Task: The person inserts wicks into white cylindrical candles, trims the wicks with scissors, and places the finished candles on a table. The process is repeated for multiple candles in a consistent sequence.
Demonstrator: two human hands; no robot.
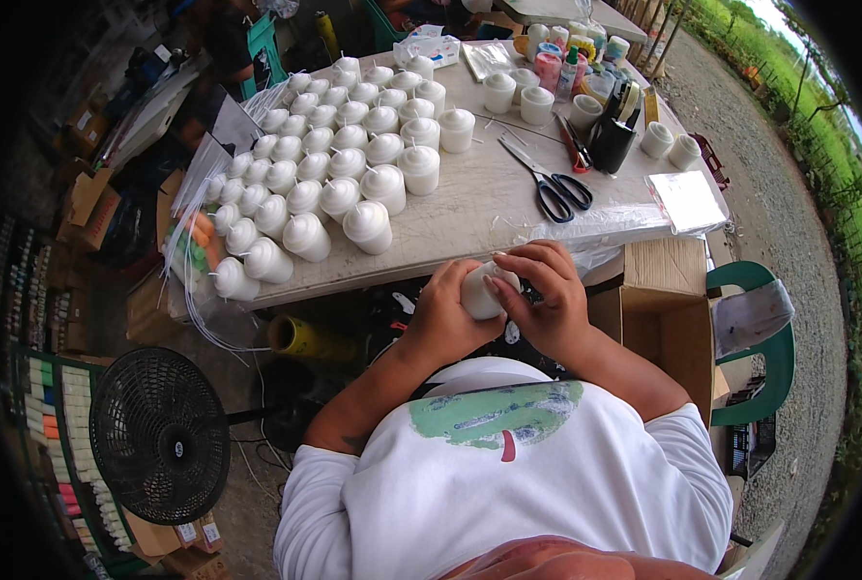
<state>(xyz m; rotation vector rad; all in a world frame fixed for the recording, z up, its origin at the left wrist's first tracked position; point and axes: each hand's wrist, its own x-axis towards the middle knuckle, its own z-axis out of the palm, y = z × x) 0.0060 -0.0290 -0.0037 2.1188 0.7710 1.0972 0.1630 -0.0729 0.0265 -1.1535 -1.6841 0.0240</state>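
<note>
Just in front of the table's near edge, I hold a short white candle [482,293] between both hands. My left hand [447,311] is wrapped round its side. My right hand [550,298] grips its upper end, with the thumb on the side and the fingertips at the top rim. Beyond my hands, several rows of white candles [350,162] with wicks sticking up fill the left half of the table [440,232]. Black-handled scissors [553,190] lie on the tabletop, blades apart and pointing away to the left.
Right of the scissors are a red-handled tool [576,147] and a black tape dispenser [616,133]. Jars and bottles [549,70] crowd the far right. A cardboard box [663,309] and green chair [774,358] stand to my right, a black fan [160,435] to my left.
</note>
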